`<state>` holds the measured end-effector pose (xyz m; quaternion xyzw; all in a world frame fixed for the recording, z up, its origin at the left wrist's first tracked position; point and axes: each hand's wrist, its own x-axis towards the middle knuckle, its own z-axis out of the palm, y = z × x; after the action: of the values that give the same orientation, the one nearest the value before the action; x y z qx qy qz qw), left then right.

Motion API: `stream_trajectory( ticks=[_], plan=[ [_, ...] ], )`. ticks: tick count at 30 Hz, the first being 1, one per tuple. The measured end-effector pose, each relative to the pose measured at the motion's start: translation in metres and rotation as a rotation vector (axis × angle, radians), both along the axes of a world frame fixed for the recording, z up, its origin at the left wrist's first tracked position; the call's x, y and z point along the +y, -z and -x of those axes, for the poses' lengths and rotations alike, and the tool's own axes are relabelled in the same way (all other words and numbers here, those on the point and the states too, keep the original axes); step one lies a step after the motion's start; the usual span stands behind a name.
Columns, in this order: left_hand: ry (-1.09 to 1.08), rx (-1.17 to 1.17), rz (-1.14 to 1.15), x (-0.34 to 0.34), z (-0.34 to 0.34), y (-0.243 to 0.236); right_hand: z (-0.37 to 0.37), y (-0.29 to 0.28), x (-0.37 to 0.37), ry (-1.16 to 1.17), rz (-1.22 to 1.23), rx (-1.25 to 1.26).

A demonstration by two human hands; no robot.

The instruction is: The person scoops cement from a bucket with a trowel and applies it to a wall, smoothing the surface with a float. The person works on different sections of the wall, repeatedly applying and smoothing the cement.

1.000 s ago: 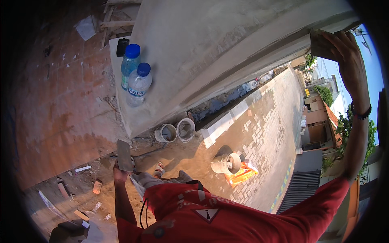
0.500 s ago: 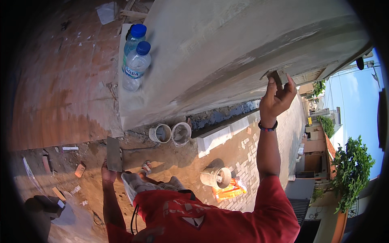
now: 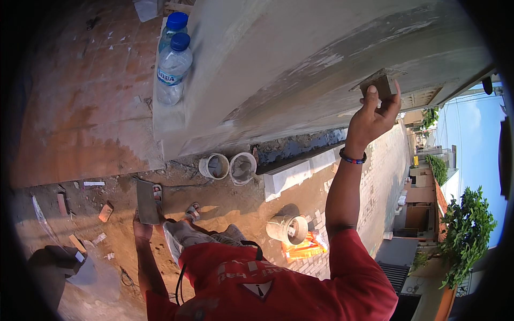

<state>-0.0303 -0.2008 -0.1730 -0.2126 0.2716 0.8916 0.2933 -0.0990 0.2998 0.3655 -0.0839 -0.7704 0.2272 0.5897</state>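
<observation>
My right hand (image 3: 370, 120), raised at the right, is closed on a small dark rectangular plastering blade (image 3: 379, 85), which lies against the grey plastered wall (image 3: 257, 69). Thumb and fingers grip the blade's near side, and wet-looking plaster shows around its edges. Low at the left, my left hand (image 3: 142, 229) is wrapped around the near end of a flat grey rectangular board (image 3: 147, 202), held out over the ground. The board hides part of that hand's fingers. Darker and paler smears streak the wall beside my right hand.
Two blue-capped plastic bottles (image 3: 172, 77) stand on a ledge by the wall. Two buckets (image 3: 242, 169) sit below it, beside a ditch (image 3: 300, 151). Another bucket (image 3: 282, 230) stands near an orange bag (image 3: 306, 247). Brick pieces (image 3: 106, 212) and scraps lie at the left.
My right hand has moved a little up along the wall, and the blade's flat face now shows more. The view has shifted slightly; my left hand still holds the board.
</observation>
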Motion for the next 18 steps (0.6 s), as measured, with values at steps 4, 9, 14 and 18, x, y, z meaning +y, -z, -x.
stream_trajectory(
  ticks=[4, 9, 14, 18],
  plan=[
    [0.081, -0.009, -0.031, 0.021, 0.023, -0.014, 0.032, 0.016, -0.003, -0.034, -0.043, 0.009],
    [0.136, 0.127, -0.062, 0.041, 0.039, -0.038, -0.009, 0.131, 0.020, 0.100, 0.103, -0.248],
    [0.166, 0.070, -0.044, 0.033, 0.037, -0.048, -0.007, 0.045, -0.006, 0.036, 0.264, -0.030],
    [0.189, 0.021, -0.021, 0.035, 0.041, -0.054, 0.025, 0.044, -0.018, 0.001, 0.152, 0.024]
  ],
)
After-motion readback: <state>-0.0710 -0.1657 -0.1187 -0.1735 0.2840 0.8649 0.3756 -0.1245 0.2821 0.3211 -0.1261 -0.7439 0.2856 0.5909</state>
